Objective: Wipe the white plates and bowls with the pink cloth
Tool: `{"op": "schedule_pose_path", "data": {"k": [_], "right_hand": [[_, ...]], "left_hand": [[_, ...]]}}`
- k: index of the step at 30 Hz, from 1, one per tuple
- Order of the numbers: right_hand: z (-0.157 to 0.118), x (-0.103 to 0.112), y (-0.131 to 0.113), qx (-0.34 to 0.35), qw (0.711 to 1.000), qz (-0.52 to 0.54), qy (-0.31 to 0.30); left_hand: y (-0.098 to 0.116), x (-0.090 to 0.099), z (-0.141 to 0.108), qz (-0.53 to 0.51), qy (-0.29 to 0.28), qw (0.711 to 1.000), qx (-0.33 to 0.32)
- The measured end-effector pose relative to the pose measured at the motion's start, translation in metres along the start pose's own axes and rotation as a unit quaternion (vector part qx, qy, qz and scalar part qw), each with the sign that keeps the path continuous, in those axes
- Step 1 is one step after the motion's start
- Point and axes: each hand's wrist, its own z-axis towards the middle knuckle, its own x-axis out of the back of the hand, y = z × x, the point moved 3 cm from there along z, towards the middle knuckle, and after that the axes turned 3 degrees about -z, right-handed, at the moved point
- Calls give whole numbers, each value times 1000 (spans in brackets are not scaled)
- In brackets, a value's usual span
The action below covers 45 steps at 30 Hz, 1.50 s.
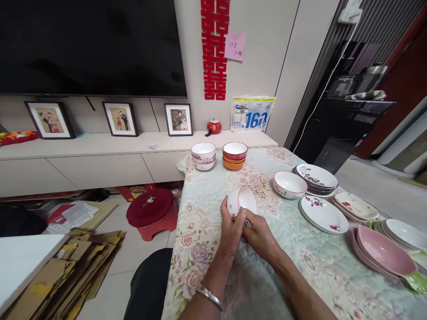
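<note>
Both my hands grip a white bowl with a red rim and small red floral marks, tilted on its side above the table. My left hand wraps its left side, and a silver bangle circles that wrist. From the right, my right hand closes on the bowl's lower edge. Farther back stand a stack of white bowls and a stack of red and orange bowls. To the right is another white red-rimmed bowl.
Stacked plates, dark-edged plates, rectangular dishes and pink leaf-handled dishes line the right side of the flowered tablecloth. A red stool and flattened cardboard lie left. A TV cabinet borders the far end.
</note>
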Motion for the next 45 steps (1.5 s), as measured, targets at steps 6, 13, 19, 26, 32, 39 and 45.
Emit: {"op": "schedule_pose_path", "data": {"k": [6, 13, 19, 26, 32, 39, 45], "right_hand": [[1, 2, -18, 112, 989, -39, -94], [-1, 2, -10, 68, 990, -106, -61], [0, -2, -1, -24, 997, 67, -6], [-1, 2, -18, 138, 980, -100, -100], [-1, -1, -7, 85, 988, -115, -56], [1, 2, -13, 78, 995, -4, -65], [1, 19, -20, 128, 979, -9, -156]], "left_hand": [[6, 11, 5, 6, 38, 999, 18], [3, 8, 4, 41, 39, 998, 21], [11, -1, -2, 74, -16, 997, -6], [5, 12, 8, 52, 44, 997, 37], [5, 7, 3, 80, 39, 996, 16], [13, 4, 1, 103, 28, 994, -12], [20, 6, 0, 131, 37, 991, 5]]}}
